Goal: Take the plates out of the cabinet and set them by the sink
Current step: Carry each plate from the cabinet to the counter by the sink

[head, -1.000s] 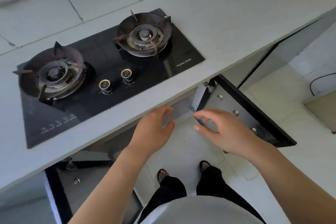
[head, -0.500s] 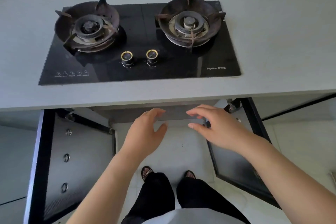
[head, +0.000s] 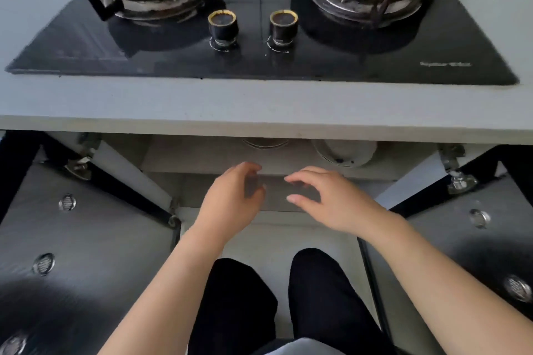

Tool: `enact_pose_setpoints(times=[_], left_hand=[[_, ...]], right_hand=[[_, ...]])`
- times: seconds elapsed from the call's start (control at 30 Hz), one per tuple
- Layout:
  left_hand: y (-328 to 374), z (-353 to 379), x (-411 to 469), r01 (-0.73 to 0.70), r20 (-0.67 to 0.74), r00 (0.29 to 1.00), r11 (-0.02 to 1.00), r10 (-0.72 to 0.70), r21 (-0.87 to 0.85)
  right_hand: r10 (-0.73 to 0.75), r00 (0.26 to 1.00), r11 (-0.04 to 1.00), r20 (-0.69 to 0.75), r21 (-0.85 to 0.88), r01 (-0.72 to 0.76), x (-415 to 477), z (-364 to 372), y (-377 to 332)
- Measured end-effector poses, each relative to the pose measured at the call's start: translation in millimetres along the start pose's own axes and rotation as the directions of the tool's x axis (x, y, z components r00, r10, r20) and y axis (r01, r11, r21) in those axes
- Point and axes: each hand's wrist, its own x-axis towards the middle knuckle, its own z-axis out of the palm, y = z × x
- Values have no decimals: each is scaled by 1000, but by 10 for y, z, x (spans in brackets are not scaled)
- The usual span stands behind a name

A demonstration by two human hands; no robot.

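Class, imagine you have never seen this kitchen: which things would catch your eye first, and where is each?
First, the black glass hob set into the grey counter, with two burners and two gold-rimmed knobs between them. Below it, both cabinet doors stand swung wide open. In the middle, the left hand and right hand, both empty, reach toward the shelf, where pale round dishes show.
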Motion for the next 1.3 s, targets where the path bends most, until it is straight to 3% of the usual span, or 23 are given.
enact_pose_setpoints(times=[0.27, 0.53, 0.77, 0.97, 1.07, 1.3], left_hand=[[-926, 936, 789, -129, -104, 986, 991, 131, 22], [-1402, 1211, 1365, -162, -144, 971, 966, 192, 199], [-1529, 1376, 1844, -270, -153, 922, 876, 354, 400], [-1592, 1556, 2168, -321, -236, 873, 867, 427, 381], [-1637, 1573, 2288, -332, -197, 871, 837, 449, 436], [-1587, 1537, 2381, -353, -110, 882, 796, 459, 492]], right_hand=[[-69, 967, 998, -244, -24, 65, 708, 881, 1024], [-153, 944, 987, -292, -85, 134, 1357, 1218, 1528], [-260, 898, 934, -356, -328, 141, 1867, 1303, 1733], [-340, 835, 906, -432, -388, 169, 2160, 1324, 1994], [-395, 781, 892, -484, -404, 201, 2281, 1411, 2088], [-478, 738, 857, -476, -437, 273, 2479, 1447, 2101]])
